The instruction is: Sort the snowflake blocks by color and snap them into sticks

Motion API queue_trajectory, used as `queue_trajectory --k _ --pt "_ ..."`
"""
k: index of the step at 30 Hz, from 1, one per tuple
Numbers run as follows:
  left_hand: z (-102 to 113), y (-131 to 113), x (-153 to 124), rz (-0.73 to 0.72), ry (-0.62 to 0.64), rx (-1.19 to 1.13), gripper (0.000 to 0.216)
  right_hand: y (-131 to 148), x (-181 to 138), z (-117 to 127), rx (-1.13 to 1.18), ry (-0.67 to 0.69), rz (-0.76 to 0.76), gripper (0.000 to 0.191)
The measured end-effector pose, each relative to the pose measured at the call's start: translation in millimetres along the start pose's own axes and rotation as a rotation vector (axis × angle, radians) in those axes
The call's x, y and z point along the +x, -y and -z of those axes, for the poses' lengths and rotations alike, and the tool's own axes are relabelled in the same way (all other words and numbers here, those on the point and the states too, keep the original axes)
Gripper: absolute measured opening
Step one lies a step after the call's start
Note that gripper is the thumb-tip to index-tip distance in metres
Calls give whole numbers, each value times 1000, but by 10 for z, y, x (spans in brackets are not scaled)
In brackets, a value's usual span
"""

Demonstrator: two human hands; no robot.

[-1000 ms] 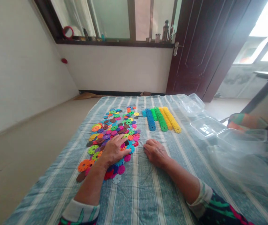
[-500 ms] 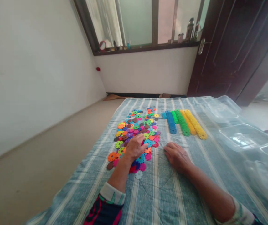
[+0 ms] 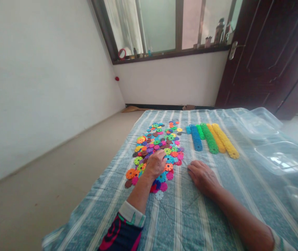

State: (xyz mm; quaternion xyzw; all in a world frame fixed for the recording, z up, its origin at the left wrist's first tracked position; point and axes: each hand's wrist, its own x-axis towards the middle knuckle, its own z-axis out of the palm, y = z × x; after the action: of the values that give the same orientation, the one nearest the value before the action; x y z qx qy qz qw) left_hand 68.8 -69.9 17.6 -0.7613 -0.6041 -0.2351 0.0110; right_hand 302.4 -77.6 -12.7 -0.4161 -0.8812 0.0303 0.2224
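My left hand [image 3: 155, 164] is over a loose spread of colourful notched plastic discs [image 3: 141, 166], its fingers and thumb drawn together. Whatever it may pinch is hidden beneath the fingers. Right of the spread, my right hand [image 3: 202, 177] rests on the striped cloth with its back up and fingers curled together; their undersides are out of sight. Beyond the right hand lie overlapping rows of discs sorted by colour: a blue row [image 3: 196, 138], a green row [image 3: 209, 139], an orange row [image 3: 217, 139] and a yellow row [image 3: 225, 141]. A short light-green row [image 3: 200, 132] lies between blue and green.
Clear plastic containers [image 3: 286, 158] stand along the right side of the striped cloth [image 3: 190, 219]. A wall and a window sill [image 3: 172, 55] with small items are behind the far edge. The dark door [image 3: 258, 59] is at the back right, and bare floor [image 3: 60, 174] lies to the left.
The whole view has shifted slightly, so things appear farther right. My left thumb and fingers have drawn closer together over the discs. My right hand stays on the cloth in much the same pose.
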Motion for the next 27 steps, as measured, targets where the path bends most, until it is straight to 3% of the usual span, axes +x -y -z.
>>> queue_trajectory --k 11,22,24,27 --pt "-42 34 -11 104 28 63 20 -12 -8 -26 7 -8 9 21" --pt "91 89 32 271 41 208 22 7 12 22 -6 15 -15 17" --pt "91 80 44 249 2 208 22 15 15 29 -11 19 -23 17" --pt "57 8 81 83 -30 136 22 25 19 36 -15 24 -38 15"
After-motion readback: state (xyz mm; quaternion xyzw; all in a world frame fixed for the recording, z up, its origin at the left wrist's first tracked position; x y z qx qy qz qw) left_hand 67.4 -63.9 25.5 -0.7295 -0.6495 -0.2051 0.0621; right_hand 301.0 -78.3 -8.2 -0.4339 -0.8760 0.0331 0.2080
